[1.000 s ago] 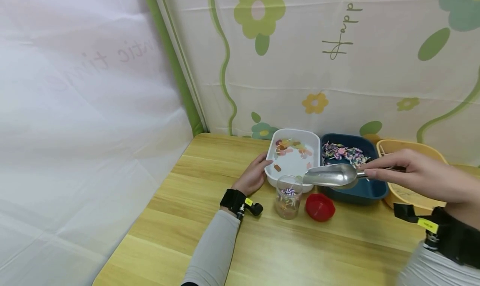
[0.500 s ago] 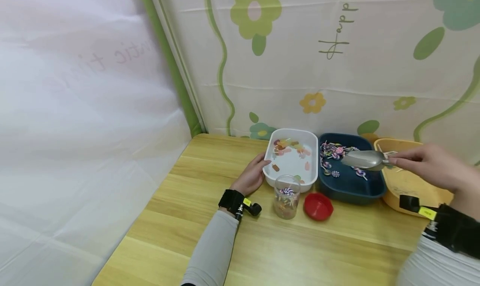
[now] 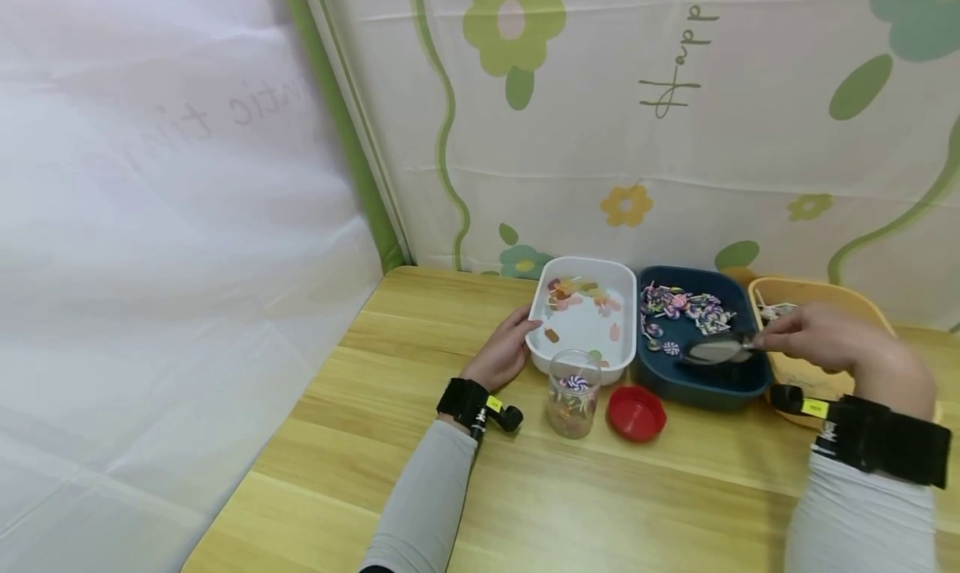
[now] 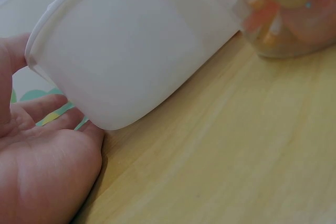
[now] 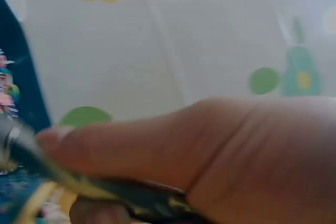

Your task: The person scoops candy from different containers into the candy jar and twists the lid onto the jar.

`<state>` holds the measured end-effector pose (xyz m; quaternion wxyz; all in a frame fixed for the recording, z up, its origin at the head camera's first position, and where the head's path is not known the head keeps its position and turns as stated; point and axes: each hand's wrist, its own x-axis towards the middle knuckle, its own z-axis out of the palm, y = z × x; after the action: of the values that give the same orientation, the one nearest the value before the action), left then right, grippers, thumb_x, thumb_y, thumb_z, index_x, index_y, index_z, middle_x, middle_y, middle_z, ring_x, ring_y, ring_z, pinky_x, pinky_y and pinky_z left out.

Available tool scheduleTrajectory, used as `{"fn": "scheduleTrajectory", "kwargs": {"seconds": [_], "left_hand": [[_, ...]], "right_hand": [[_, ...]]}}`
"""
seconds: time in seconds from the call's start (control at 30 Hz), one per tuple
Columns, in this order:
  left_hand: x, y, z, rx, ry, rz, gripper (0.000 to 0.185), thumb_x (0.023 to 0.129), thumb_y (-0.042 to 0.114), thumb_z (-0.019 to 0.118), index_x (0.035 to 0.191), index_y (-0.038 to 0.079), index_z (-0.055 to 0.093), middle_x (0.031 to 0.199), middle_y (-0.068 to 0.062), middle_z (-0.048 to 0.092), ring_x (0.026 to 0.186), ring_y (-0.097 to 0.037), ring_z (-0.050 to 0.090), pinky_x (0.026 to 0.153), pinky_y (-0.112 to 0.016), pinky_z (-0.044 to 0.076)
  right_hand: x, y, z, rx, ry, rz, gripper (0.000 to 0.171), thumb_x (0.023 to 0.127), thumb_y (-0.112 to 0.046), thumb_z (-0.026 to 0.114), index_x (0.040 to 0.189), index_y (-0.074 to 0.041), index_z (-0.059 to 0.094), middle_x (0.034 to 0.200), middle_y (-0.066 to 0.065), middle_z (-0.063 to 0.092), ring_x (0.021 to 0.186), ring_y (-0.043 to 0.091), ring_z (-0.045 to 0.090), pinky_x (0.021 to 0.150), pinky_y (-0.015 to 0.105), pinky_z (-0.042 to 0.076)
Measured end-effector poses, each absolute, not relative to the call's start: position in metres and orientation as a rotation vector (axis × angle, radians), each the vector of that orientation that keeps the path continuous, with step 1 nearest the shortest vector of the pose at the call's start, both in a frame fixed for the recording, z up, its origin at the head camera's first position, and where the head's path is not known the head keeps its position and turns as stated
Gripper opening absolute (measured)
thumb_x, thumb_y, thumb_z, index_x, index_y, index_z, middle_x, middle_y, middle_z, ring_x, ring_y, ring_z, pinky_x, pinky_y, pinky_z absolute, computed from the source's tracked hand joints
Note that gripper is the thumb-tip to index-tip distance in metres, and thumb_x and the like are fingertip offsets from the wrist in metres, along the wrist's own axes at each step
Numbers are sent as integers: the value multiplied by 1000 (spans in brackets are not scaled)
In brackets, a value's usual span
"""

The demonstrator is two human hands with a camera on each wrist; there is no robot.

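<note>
My right hand (image 3: 817, 339) pinches the handle of a metal scoop (image 3: 712, 352), whose bowl is down inside the dark blue tub (image 3: 738, 381) of small swirl candies (image 3: 686, 304). The right wrist view is blurred and shows my right hand (image 5: 173, 156) gripping the dark handle (image 5: 79, 184). My left hand (image 3: 504, 352) rests with relaxed fingers against the left wall of the white tub (image 3: 581, 327), which holds orange and pink sweets. In the left wrist view my left hand (image 4: 39, 156) touches the white tub (image 4: 131, 51). A clear jar (image 3: 573, 394) partly filled with candies stands in front of the white tub.
A red lid (image 3: 636, 412) lies on the wooden table (image 3: 525, 490) beside the jar. A yellow tub (image 3: 806, 294) stands right of the blue one, partly behind my right hand. A flowered cloth wall (image 3: 637, 114) rises behind the tubs and a white cloth wall (image 3: 150, 223) on the left.
My right hand has carried the scoop from above the jar rightward over the blue tub and lowered it into that tub. My left hand has stayed at the white tub.
</note>
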<state>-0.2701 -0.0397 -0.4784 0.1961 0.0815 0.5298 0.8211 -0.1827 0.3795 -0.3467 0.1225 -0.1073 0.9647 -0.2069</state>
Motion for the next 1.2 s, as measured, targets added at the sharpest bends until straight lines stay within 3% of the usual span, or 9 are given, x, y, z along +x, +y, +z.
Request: {"fn": "scheduleTrajectory", "kwargs": {"seconds": [0.13,0.23,0.53,0.77,0.9,1.0,1.2], "left_hand": [[-269,-40,-479,230,1477,2313,57,107,10,49,161,11,31,167,-9,27,152,-22,29,124,-37,28],[-267,-40,-480,231,1464,2320,57,108,9,47,161,10,29,167,-10,26,152,-23,28,124,-37,28],[-271,-39,-479,247,1450,2335,58,107,9,48,162,10,29,167,-10,27,152,-23,29,124,-38,28],[-271,-37,-479,252,1450,2324,55,108,9,48,160,9,32,167,-11,26,152,-24,28,123,-37,29],[-269,-38,-480,257,1460,2320,55,108,9,47,160,8,31,167,-12,26,153,-25,26,124,-37,28],[-269,-39,-481,265,1470,2315,56,108,9,47,161,8,30,167,-12,26,153,-25,26,124,-37,27],[-269,-39,-480,270,1481,2316,56,108,8,46,161,7,29,167,-12,25,152,-24,28,124,-36,27]], "right_hand": [[-196,369,-364,-263,2697,-849,38,104,-24,60,125,7,69,101,13,65,45,9,34,45,27,39],[-205,365,-375,-284,2667,-958,39,104,-23,60,127,7,67,97,11,65,45,7,32,44,27,38],[-207,381,-384,-343,2680,-1064,37,105,-27,60,129,-1,70,113,17,67,46,8,32,43,30,40],[-203,398,-398,-463,2604,-1262,28,106,-14,58,125,1,72,100,-2,71,42,15,32,39,34,40],[-202,405,-405,-549,2513,-1390,26,106,-6,54,122,0,73,80,-5,60,45,26,29,38,36,36],[-202,408,-407,-552,2414,-1471,28,108,-6,50,121,-1,73,66,0,40,47,30,22,37,39,27],[-199,417,-407,-487,2313,-1547,33,110,-8,44,119,-10,76,63,5,30,51,31,16,41,45,17]]}}
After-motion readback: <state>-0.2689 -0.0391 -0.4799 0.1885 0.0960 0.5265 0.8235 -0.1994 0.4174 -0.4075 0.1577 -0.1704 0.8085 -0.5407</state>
